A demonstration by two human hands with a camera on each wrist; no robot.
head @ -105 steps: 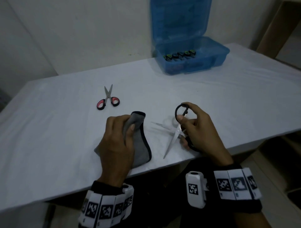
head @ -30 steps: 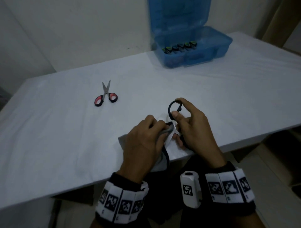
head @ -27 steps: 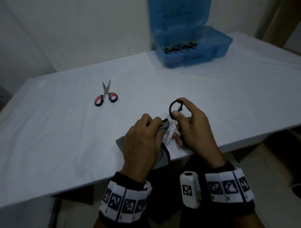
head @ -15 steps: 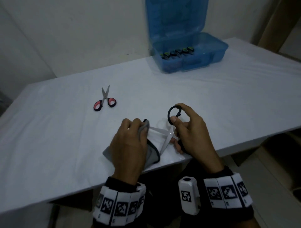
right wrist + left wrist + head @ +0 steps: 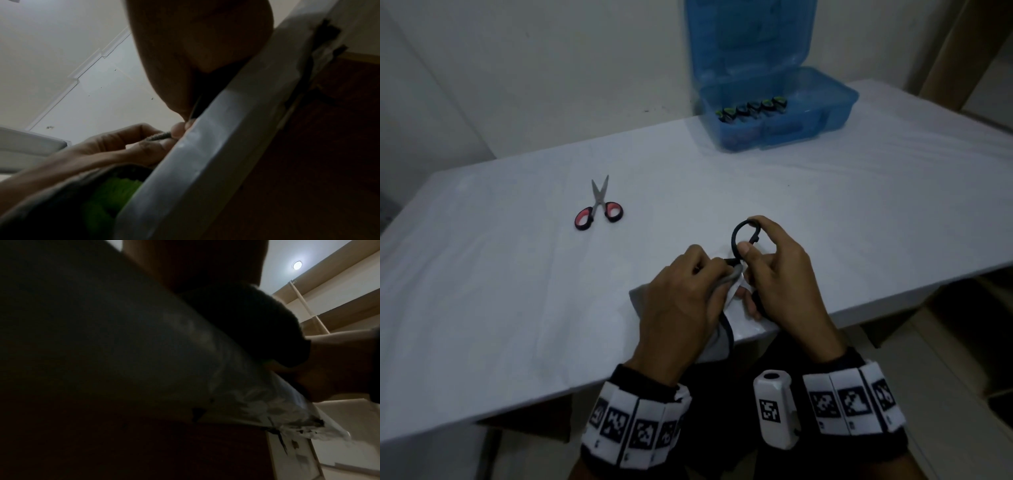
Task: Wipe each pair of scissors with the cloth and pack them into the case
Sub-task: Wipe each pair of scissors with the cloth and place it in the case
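At the table's near edge my right hand [image 5: 774, 270] grips the black-handled scissors [image 5: 738, 240] by their handles, one loop standing up between thumb and forefinger. My left hand [image 5: 685, 294] pinches the grey cloth [image 5: 717, 342] around the blades close to the pivot, so the blades are hidden. In the right wrist view the left hand's fingers [image 5: 131, 142] squeeze a fold of the cloth [image 5: 159, 136] against the table edge [image 5: 205, 146]. A second pair, the red-handled scissors [image 5: 599, 205], lies shut at the mid left. The blue case [image 5: 774, 113] stands open at the back.
Several scissors with green-black handles [image 5: 753, 108] stand in the case's left part. The white table [image 5: 517, 291] ends just under my hands. The left wrist view is mostly dark, showing the table edge [image 5: 236, 386] and a shelf behind it.
Half a second ago the cloth was out near the blade tips with the blades spread and visible. My left hand has slid the cloth right, up to the pivot beside my right hand.
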